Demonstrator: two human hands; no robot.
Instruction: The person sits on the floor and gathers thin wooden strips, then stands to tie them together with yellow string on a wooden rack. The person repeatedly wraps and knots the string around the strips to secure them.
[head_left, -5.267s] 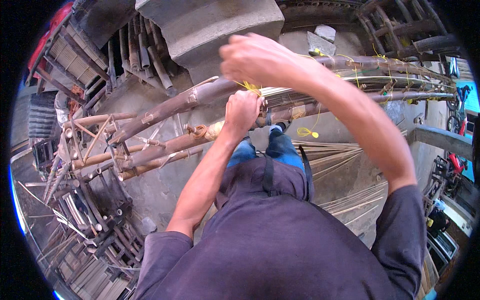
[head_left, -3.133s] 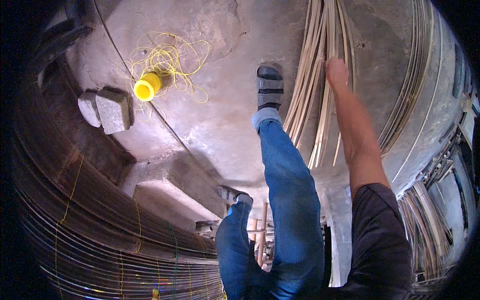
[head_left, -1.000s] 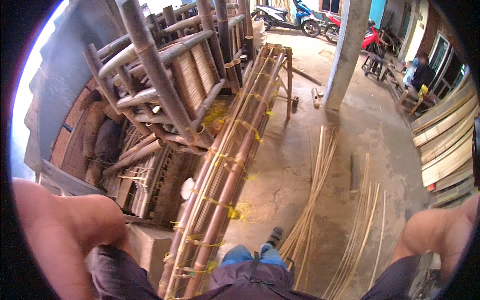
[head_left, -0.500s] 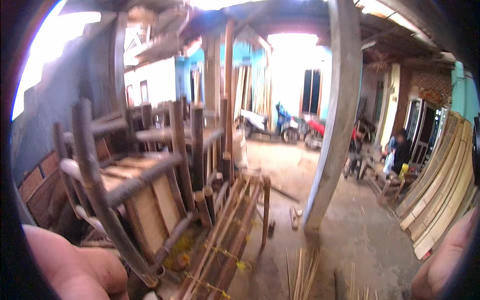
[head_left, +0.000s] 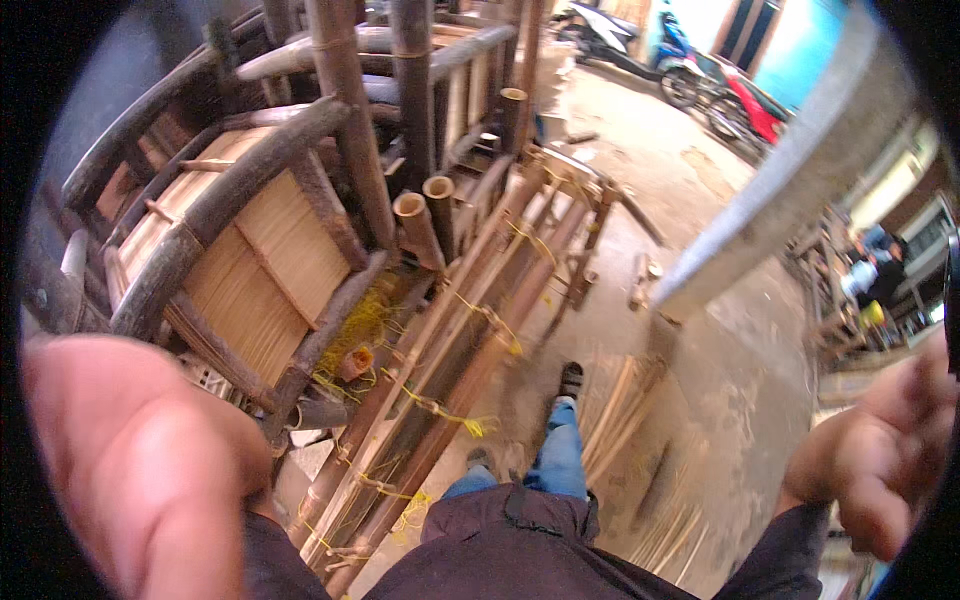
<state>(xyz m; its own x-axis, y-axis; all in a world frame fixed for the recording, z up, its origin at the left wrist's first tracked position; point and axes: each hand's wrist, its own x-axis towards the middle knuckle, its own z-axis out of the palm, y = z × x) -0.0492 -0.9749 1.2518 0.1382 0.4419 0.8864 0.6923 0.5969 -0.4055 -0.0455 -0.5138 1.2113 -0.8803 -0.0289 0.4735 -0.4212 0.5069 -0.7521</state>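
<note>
Head view: left hand [head_left: 150, 470] raised near the lens, blurred, fingers curled, empty. Right hand [head_left: 885, 465] at right edge, fingers loosely bent, empty. Bamboo pole bundle [head_left: 470, 350], yellow-tied, slants below between them on a trestle; judged stiff, long, weighty; grip beside a tie.

Two hands [head_left: 150, 470], perhaps two parked motorbikes [head_left: 690, 70].

dark shirt [head_left: 520, 560], blue jeans [head_left: 555, 460], sandals [head_left: 571, 379]
</note>
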